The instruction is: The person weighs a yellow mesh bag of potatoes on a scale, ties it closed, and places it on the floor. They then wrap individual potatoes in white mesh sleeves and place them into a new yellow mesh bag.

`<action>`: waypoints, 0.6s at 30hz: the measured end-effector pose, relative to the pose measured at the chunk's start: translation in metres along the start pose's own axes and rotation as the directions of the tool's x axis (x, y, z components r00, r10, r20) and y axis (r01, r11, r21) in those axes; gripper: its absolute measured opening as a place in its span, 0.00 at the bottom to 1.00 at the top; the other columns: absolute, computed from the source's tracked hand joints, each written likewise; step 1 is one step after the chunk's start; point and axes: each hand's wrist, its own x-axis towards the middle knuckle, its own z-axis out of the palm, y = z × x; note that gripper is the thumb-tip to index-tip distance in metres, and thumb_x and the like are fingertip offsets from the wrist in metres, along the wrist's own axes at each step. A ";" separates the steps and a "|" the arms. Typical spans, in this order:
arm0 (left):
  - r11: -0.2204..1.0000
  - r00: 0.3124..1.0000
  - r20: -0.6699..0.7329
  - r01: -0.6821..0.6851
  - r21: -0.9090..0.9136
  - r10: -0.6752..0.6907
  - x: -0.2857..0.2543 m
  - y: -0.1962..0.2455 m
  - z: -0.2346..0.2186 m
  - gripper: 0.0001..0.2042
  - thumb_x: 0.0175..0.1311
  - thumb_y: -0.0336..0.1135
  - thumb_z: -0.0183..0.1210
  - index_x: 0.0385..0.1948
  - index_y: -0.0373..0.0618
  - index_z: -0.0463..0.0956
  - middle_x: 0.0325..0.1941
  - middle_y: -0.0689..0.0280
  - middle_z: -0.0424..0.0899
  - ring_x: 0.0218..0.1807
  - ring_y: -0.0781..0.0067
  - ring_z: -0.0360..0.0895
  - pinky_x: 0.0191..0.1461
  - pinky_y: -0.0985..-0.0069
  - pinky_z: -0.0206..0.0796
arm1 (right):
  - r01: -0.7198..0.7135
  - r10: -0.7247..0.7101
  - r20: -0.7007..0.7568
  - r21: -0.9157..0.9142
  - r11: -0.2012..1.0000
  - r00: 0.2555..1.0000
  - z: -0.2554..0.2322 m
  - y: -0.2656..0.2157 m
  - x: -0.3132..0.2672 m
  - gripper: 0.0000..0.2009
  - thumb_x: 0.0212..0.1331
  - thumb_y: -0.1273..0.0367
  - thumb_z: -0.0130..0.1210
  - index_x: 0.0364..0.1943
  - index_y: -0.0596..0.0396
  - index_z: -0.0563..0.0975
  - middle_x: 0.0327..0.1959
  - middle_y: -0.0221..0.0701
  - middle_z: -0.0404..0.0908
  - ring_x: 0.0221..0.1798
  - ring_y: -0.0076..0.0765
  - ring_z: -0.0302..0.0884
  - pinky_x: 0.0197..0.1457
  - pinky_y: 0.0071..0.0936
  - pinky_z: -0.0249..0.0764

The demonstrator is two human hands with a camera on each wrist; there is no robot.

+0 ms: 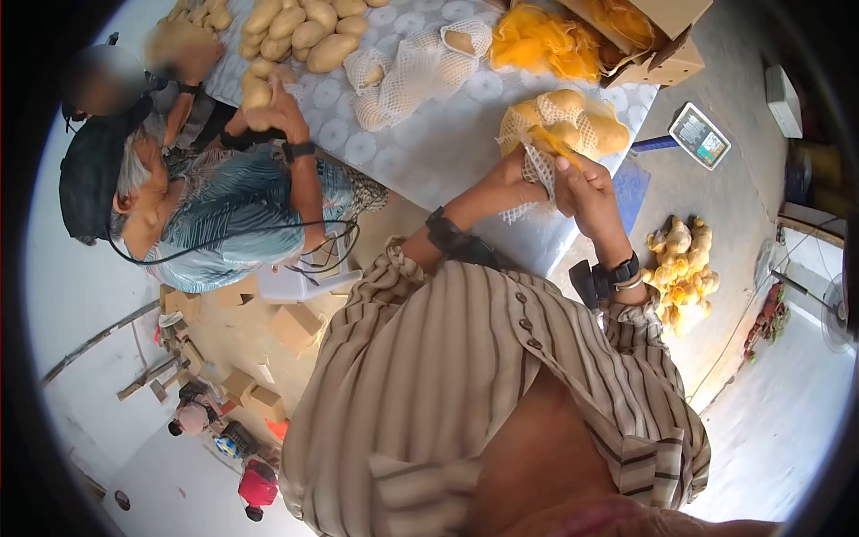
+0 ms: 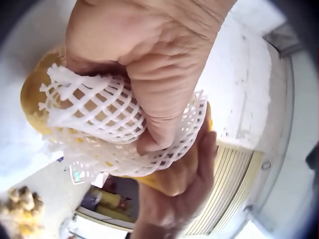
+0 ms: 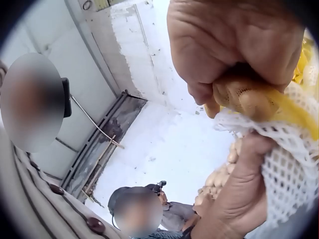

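Note:
A yellow net bag of potatoes (image 1: 586,125) lies at the table's near right edge, with white foam netting partly round it. My left hand (image 1: 512,190) pinches the white foam net (image 2: 94,107) between thumb and fingers. Close beside it, my right hand (image 1: 586,192) grips the gathered neck of the yellow net (image 3: 284,107). In the left wrist view the right hand (image 2: 174,204) shows behind the foam net. The right fingertips are partly hidden by the netting.
Loose potatoes (image 1: 309,36), empty-looking white foam nets (image 1: 403,85), orange netting (image 1: 546,40) and a cardboard box (image 1: 662,63) are on the patterned table (image 1: 344,125). A person in a teal top (image 1: 233,215) holds a potato at left. Bagged potatoes (image 1: 684,264) rest on the floor at right.

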 end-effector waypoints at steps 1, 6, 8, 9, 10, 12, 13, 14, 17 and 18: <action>0.984 0.999 -0.021 -0.044 0.171 0.048 0.005 -0.002 0.001 0.31 0.49 0.30 0.63 0.59 0.43 0.61 0.50 0.62 0.75 0.53 0.68 0.73 0.54 0.71 0.67 | 0.006 -0.007 0.017 0.020 1.000 1.000 -0.001 0.001 0.002 0.16 0.66 0.60 0.50 0.49 0.57 0.77 0.16 0.14 0.62 0.16 0.10 0.52 0.18 0.12 0.48; 0.825 0.998 -0.015 0.064 0.561 -0.066 0.017 0.015 0.008 0.17 0.53 0.38 0.61 0.46 0.47 0.73 0.42 0.61 0.81 0.47 0.62 0.77 0.48 0.68 0.68 | -0.043 0.043 0.030 -0.009 0.999 0.999 0.011 -0.007 0.001 0.15 0.65 0.62 0.52 0.48 0.58 0.78 0.15 0.14 0.62 0.15 0.09 0.51 0.18 0.12 0.47; 0.764 0.996 -0.063 0.085 0.640 -0.058 0.024 0.005 0.005 0.14 0.54 0.41 0.60 0.41 0.48 0.75 0.40 0.62 0.82 0.45 0.61 0.78 0.46 0.68 0.68 | -0.074 0.068 0.098 0.062 0.995 0.993 0.016 -0.015 0.001 0.14 0.65 0.63 0.53 0.47 0.57 0.78 0.16 0.13 0.62 0.15 0.08 0.49 0.17 0.12 0.45; 0.775 1.000 -0.021 0.021 0.632 -0.010 0.032 -0.008 -0.002 0.14 0.55 0.43 0.59 0.40 0.48 0.75 0.40 0.63 0.82 0.44 0.62 0.78 0.45 0.68 0.68 | -0.076 0.069 0.099 0.063 0.995 0.993 0.018 -0.017 0.003 0.14 0.65 0.63 0.53 0.47 0.57 0.78 0.16 0.13 0.62 0.15 0.08 0.49 0.17 0.12 0.45; 0.781 0.999 0.026 -0.045 0.623 0.038 0.039 -0.021 -0.008 0.14 0.56 0.44 0.57 0.39 0.48 0.75 0.40 0.65 0.82 0.43 0.64 0.78 0.45 0.68 0.68 | -0.053 0.049 0.119 0.036 0.998 0.992 0.020 -0.019 0.006 0.13 0.65 0.63 0.53 0.47 0.57 0.78 0.16 0.13 0.62 0.15 0.08 0.49 0.17 0.12 0.45; 0.857 0.999 0.049 -0.038 0.513 0.015 0.045 -0.017 -0.013 0.14 0.57 0.44 0.57 0.40 0.47 0.75 0.41 0.65 0.82 0.43 0.65 0.78 0.45 0.69 0.68 | -0.024 0.022 0.136 0.011 1.000 0.990 0.021 -0.020 0.013 0.13 0.65 0.63 0.53 0.46 0.56 0.79 0.16 0.13 0.61 0.15 0.08 0.49 0.17 0.12 0.45; 0.920 0.998 0.061 -0.023 0.392 -0.001 0.048 -0.013 -0.016 0.14 0.57 0.43 0.57 0.40 0.47 0.75 0.41 0.64 0.81 0.42 0.66 0.77 0.45 0.70 0.68 | -0.021 0.017 0.137 0.022 1.000 0.990 0.020 -0.020 0.018 0.12 0.66 0.64 0.50 0.44 0.58 0.77 0.15 0.14 0.59 0.14 0.10 0.48 0.16 0.14 0.45; 0.913 0.999 0.051 -0.028 0.406 0.008 0.055 -0.020 -0.022 0.14 0.57 0.43 0.57 0.40 0.47 0.75 0.41 0.64 0.81 0.42 0.66 0.77 0.45 0.70 0.68 | -0.010 0.005 0.149 0.035 0.999 0.989 0.022 -0.021 0.025 0.11 0.67 0.65 0.48 0.42 0.59 0.76 0.13 0.15 0.58 0.12 0.12 0.47 0.15 0.15 0.45; 0.927 0.959 -0.188 -0.137 0.348 0.212 0.077 -0.057 -0.033 0.16 0.61 0.45 0.54 0.43 0.43 0.74 0.44 0.60 0.80 0.45 0.63 0.77 0.48 0.70 0.68 | -0.096 0.082 0.079 0.196 0.976 0.994 0.021 -0.013 0.037 0.13 0.68 0.65 0.45 0.46 0.59 0.75 0.13 0.15 0.55 0.12 0.13 0.46 0.14 0.15 0.45; 0.921 0.953 -0.201 -0.141 0.363 0.225 0.079 -0.048 -0.033 0.16 0.61 0.45 0.54 0.43 0.43 0.74 0.44 0.60 0.80 0.45 0.63 0.77 0.48 0.70 0.68 | -0.090 0.072 0.101 0.194 0.977 0.992 0.024 -0.008 0.038 0.13 0.68 0.65 0.45 0.46 0.59 0.75 0.13 0.15 0.55 0.12 0.13 0.46 0.14 0.15 0.45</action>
